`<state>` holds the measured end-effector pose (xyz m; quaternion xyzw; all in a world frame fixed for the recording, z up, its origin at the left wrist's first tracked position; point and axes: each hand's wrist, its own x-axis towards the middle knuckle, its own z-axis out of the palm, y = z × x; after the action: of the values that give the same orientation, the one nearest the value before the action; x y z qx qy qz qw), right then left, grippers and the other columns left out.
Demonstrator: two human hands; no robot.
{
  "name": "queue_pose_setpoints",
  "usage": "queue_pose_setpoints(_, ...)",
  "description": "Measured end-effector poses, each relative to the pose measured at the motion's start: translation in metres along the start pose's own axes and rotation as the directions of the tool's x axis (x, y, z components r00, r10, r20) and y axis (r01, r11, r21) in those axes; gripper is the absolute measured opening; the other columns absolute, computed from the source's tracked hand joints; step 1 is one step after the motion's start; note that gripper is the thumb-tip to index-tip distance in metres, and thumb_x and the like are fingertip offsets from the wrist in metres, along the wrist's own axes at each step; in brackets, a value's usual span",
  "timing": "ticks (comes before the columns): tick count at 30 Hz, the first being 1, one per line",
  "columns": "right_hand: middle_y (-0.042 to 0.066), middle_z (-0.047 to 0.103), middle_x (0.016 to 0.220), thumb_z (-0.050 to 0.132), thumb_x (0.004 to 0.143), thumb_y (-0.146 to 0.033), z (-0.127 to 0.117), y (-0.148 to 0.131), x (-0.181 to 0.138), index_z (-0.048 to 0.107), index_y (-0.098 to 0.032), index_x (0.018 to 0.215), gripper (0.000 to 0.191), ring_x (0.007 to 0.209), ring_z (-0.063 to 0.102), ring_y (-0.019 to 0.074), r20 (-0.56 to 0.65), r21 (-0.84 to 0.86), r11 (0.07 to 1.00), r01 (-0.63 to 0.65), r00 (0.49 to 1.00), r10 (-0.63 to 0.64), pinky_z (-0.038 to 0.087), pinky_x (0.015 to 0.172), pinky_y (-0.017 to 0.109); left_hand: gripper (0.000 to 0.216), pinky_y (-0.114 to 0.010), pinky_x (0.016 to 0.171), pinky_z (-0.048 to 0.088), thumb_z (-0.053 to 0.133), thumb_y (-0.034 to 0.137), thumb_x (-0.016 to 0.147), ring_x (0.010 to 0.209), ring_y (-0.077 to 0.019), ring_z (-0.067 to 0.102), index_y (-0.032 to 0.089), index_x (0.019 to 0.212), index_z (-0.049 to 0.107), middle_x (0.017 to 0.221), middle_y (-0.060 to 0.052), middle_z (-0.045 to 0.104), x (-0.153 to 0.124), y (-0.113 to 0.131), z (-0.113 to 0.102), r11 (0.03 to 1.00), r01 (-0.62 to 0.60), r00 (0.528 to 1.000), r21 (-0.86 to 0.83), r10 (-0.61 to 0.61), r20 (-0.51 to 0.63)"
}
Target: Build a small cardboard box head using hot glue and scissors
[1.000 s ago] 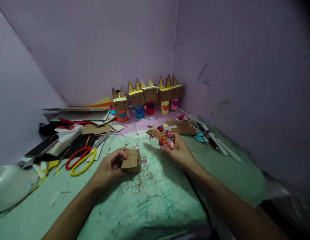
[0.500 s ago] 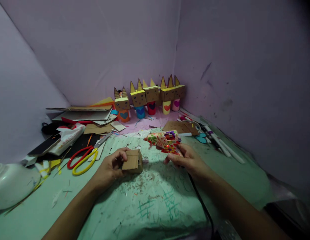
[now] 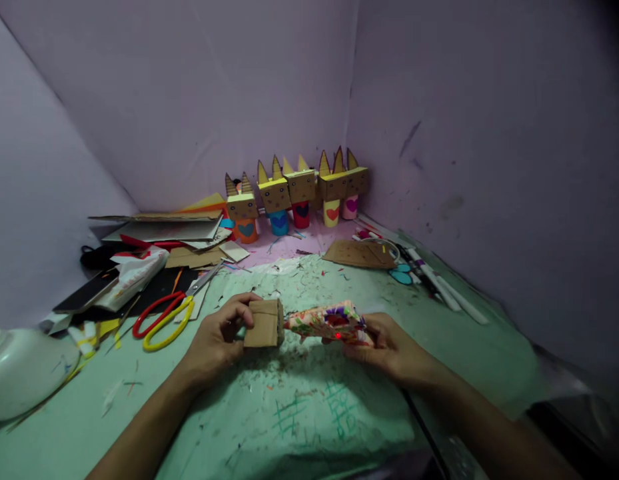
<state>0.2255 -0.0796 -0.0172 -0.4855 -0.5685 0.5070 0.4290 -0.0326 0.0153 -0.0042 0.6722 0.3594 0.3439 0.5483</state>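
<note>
Mid-way along the green mat (image 3: 309, 413), your left hand (image 3: 214, 340) grips one brown cardboard box (image 3: 262, 323); your right hand (image 3: 389, 343) grips one floral-patterned glue gun (image 3: 324, 321).

Nearer than the cardboard box (image 3: 263, 323) the green mat (image 3: 299, 413) lies open — left of it, scissors (image 3: 164, 320) and stacked sheets (image 3: 164, 230) crowd in.
</note>
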Motion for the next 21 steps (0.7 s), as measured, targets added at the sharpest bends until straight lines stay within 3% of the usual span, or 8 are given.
queue_pose_setpoints(7,-0.002,0.05,0.06,0.058,0.067,-0.026,0.004,0.007,-0.002,0.062,-0.017,0.069,0.01,0.055,0.04,0.0112,0.0,-0.058,0.998,-0.002,1.0,0.002,0.033,0.05,0.021,0.023,-0.031,0.089,0.045,0.069,0.005,0.056,0.112,-0.0261,0.054,0.017,0.068,0.053,0.12,-0.012,0.052,-0.002,-0.004,-0.001,0.993,-0.063,0.998,0.097,0.063,0.009)
queue_pose_setpoints(21,-0.002,0.054,0.06,0.061,0.067,-0.024,0.005,0.011,-0.002,0.064,-0.017,0.073,0.01,0.056,0.045,0.0126,0.009,-0.056,0.998,0.004,1.0,-0.003,0.038,0.053,0.022,0.019,-0.031,0.092,0.043,0.066,0.006,0.06,0.111,-0.0243,0.055,0.018,0.067,0.054,0.118,-0.011,0.055,-0.004,0.0,0.0,0.974,-0.129,0.992,0.188,0.128,0.016)
